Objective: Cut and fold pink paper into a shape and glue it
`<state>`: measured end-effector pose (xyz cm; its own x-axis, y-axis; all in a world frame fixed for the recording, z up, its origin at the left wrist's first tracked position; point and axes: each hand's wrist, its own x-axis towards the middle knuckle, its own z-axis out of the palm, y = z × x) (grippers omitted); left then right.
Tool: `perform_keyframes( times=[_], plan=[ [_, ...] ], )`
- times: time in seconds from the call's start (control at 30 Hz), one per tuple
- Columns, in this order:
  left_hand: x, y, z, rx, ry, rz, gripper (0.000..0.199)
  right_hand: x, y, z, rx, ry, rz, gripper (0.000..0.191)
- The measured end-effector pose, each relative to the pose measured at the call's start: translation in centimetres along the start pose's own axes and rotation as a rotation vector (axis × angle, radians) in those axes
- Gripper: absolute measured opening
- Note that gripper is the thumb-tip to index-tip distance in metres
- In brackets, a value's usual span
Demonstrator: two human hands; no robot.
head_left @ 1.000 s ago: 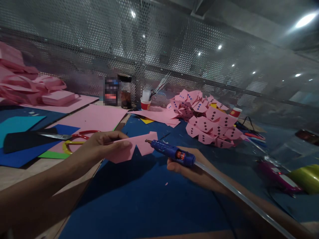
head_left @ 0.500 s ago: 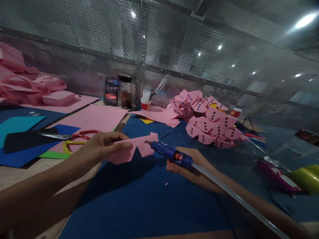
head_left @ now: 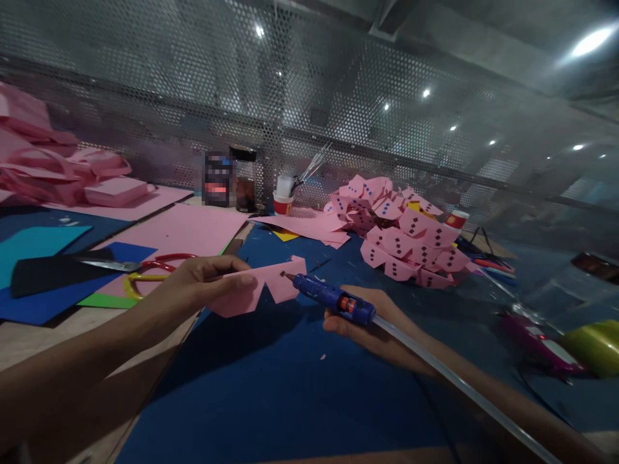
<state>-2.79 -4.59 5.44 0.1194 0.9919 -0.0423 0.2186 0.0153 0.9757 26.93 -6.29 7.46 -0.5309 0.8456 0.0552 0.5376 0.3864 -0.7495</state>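
Note:
My left hand (head_left: 215, 280) pinches a cut piece of pink paper (head_left: 278, 287) between thumb and fingers, above the blue work surface. The paper has a V-shaped notch along its lower edge. Wrapped round a blue hot glue gun (head_left: 331, 298), my right hand (head_left: 370, 325) holds its nozzle at the right part of the paper; whether the tip touches is hard to see. A long clear glue stick (head_left: 445, 370) sticks out of the gun's rear and runs toward the lower right. The gun's handle is hidden behind its body and my fingers.
Scissors (head_left: 140, 267) with red and yellow handles lie on coloured sheets at left. Pink paper pieces with dark diamonds (head_left: 411, 241) are heaped at back right. A paper cup (head_left: 283, 203), a jar (head_left: 245, 187) and pink paper constructions (head_left: 62, 167) stand behind. A magenta tool (head_left: 544, 345) lies right.
Almost nothing differs. Both hands keep their grip, and the glue gun's tip stays at nearly the same spot on the pink paper.

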Motion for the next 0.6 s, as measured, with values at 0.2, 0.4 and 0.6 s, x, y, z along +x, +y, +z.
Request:
perform_keyframes(
  times=[0.2,0.4,0.6],
  plan=[
    [-0.09,0.1,-0.1,0.023,-0.006,0.009,0.031,-0.03,0.04,0.13,0.023,0.009,-0.013,0.038],
    [0.08,-0.17,-0.36,0.059,-0.016,0.024,0.035,-0.03,0.05,0.21,-0.04,0.024,-0.029,0.041],
    [0.15,-0.33,-0.46,0.088,-0.02,0.038,0.035,-0.01,-0.13,0.17,-0.025,0.012,-0.02,0.039]
  ],
)
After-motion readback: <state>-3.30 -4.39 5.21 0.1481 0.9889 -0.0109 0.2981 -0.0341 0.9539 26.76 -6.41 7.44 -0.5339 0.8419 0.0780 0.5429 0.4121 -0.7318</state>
